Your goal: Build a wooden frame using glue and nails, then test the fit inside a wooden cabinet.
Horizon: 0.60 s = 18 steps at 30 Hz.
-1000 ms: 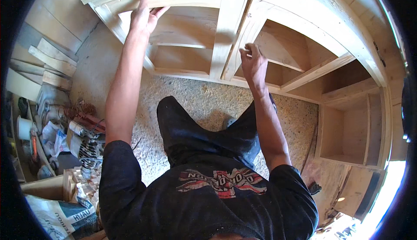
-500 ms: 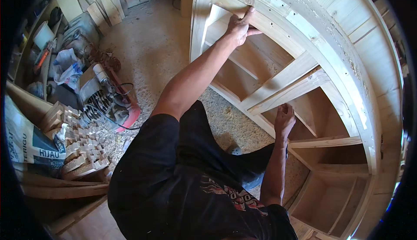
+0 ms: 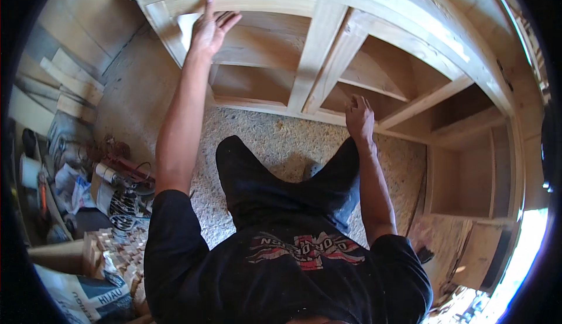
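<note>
A wooden cabinet frame (image 3: 321, 51) of pale, unpainted timber stands in front of me, with open compartments between its rails and posts. My left hand (image 3: 208, 31) is raised to the top rail (image 3: 263, 3) at the left compartment. Its fingers are spread, one pointing up against the rail, and nothing is gripped. Lower and to the right, my right hand (image 3: 360, 118) hovers before the cabinet's lower rail, near the middle compartment. Its fingers are loosely bent and slightly apart, with no object visible in them. A slanting post (image 3: 339, 60) stands between the two hands.
A thin shelf (image 3: 374, 89) crosses the middle compartment. Wood offcuts (image 3: 73, 78) lean at the left wall. Machine parts and tools (image 3: 120, 174), stacked wood blocks (image 3: 117, 248) and a printed sack (image 3: 88, 292) crowd the left side. Dusty concrete floor (image 3: 272, 133) lies below.
My view has turned, so the cabinet sits further left and runs more level across the picture. The right hand's fingers have loosened from a closer curl. My left hand stays by the top rail.
</note>
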Available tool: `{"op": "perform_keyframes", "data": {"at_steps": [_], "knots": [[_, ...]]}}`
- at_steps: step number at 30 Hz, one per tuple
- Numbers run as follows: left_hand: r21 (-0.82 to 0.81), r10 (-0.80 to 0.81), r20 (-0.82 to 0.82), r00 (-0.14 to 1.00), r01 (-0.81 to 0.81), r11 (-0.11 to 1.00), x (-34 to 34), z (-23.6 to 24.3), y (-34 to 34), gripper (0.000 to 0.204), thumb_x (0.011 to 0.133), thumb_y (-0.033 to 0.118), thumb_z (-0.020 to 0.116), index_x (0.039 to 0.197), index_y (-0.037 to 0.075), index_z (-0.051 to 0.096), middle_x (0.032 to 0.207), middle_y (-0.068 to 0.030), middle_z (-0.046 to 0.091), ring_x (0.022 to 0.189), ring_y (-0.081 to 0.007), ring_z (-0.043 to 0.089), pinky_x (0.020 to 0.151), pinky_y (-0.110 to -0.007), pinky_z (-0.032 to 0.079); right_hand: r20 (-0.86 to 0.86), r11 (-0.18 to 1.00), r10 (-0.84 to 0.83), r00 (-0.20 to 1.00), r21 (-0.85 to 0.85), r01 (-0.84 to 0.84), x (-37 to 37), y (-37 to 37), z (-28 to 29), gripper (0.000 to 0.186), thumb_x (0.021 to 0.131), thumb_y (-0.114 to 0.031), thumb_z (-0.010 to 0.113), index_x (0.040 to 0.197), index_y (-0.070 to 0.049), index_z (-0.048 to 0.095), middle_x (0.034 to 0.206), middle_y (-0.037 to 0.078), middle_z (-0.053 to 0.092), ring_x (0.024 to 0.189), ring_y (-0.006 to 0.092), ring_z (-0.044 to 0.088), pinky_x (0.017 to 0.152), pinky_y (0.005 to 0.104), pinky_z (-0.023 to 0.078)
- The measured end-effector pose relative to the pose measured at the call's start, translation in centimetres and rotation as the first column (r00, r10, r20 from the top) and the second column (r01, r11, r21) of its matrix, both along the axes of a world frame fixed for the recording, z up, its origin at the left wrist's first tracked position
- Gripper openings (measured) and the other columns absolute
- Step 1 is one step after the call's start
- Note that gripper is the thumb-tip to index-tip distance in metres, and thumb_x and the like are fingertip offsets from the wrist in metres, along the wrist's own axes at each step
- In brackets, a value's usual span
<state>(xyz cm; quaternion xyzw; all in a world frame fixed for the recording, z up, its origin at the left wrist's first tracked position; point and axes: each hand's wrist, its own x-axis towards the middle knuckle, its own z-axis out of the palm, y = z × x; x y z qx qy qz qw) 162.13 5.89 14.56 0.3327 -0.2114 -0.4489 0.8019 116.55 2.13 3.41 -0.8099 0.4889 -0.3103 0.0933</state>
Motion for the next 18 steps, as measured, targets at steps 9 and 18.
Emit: {"op": "perform_keyframes", "data": {"at_steps": [9,18], "knots": [[0.247,0.036,0.05,0.998,-0.047,0.968,1.2,-8.7,7.7,0.091,0.097,0.058,0.063,0.15,-0.009,0.03,0.142,-0.0226,0.051,0.126,-0.0341,0.059,0.114,-0.045,0.049,0.615,0.882,-0.365,0.699,0.469,0.048,-3.5,-2.0,-1.7,0.024,0.097,-0.013,0.066,0.113,0.005,0.066,0.097,0.016,0.071,0.082,0.0226,0.073,0.065,0.036,0.066],[0.651,-0.194,0.223,0.955,0.002,0.759,-5.0,-25.0,11.6,0.044,0.09,0.033,0.081,0.119,0.005,0.063,0.106,-0.0092,0.07,0.098,-0.0247,0.069,0.085,-0.037,0.06,-0.042,0.941,0.11,0.993,0.325,-0.09,-3.7,-6.9,-4.0,0.033,0.09,-0.021,0.072,0.118,-0.003,0.071,0.111,0.017,0.074,0.097,0.0374,0.073,0.087,0.0441,0.061]]}}
